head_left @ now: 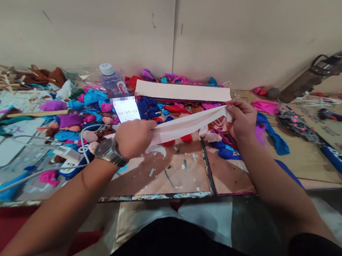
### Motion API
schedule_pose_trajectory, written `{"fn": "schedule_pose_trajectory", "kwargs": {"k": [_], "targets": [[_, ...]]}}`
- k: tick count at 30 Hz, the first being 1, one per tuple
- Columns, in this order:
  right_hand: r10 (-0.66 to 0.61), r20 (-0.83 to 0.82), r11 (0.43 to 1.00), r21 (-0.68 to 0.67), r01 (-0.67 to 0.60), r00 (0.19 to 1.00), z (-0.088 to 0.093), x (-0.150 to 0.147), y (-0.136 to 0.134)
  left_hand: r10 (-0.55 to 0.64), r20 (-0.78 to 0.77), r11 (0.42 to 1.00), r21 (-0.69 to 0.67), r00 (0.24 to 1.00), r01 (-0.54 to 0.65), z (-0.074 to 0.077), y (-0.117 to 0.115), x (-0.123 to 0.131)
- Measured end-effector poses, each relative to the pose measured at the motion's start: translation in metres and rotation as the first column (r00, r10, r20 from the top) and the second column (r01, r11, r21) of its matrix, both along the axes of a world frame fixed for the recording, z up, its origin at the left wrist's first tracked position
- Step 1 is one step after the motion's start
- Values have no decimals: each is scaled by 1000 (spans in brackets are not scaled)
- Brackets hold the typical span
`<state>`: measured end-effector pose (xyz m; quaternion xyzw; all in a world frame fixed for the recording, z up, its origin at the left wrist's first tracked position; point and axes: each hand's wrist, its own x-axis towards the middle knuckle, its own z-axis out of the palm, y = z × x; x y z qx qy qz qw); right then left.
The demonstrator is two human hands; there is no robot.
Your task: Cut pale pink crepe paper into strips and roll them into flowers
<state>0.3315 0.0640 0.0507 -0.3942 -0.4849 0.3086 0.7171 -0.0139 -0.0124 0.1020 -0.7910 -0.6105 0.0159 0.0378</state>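
Messy table (192, 183), board (182, 91) at twelve o'clock. My left hand (133, 136) and right hand (243, 121) pinch closed on a strip (183, 128).

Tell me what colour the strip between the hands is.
The strip is pale pinkish white; head view shows it.

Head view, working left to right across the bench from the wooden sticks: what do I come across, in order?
Wooden sticks, wristwatch, left hand, pale strip stretched between the hands, right hand, blue strip.
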Motion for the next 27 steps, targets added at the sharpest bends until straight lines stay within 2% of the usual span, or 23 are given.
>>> {"fn": "schedule_pose_trajectory", "kwargs": {"k": [3,6,8,10,13,15,17,18,20,23,25,27], "targets": [[2,16,1000,-16,-2,1000,0,-3,-3,39,-37,994,103,999,-35,24,1,-6],[59,130,996,-77,-49,990,-5,-16,-16,106,-64,974,206,992,-91,46,4,-16],[123,250,988,-117,-96,960,-10,-30,-30,120,-114,960,267,986,-86,53,6,-25],[230,358,967,-189,-171,905,-15,-45,-44,158,-170,955,277,973,-106,53,8,-34],[298,471,952,-213,-221,830,-26,-68,-64,164,-192,957,270,968,-108,42,11,-47],[356,489,932,-253,-261,796,-35,-79,-73,133,-175,956,281,976,-80,30,10,-49],[377,513,923,-276,-269,771,-43,-86,-77,37,-173,950,311,984,19,17,7,-42],[381,535,922,-283,-265,754,-47,-88,-77,-2,-160,941,333,987,56,10,4,-35],[376,568,924,-287,-252,732,-53,-89,-77,-175,-101,934,296,979,198,-4,-2,-13],[375,580,927,-259,-273,723,-58,-88,-73,-435,134,888,226,890,400,-25,-7,23],[367,596,930,-223,-291,714,-59,-87,-71,-502,248,864,166,828,475,-37,-6,40],[357,628,933,-206,-294,692,-60,-85,-70,-496,287,861,44,820,506,-45,-2,49]]}}
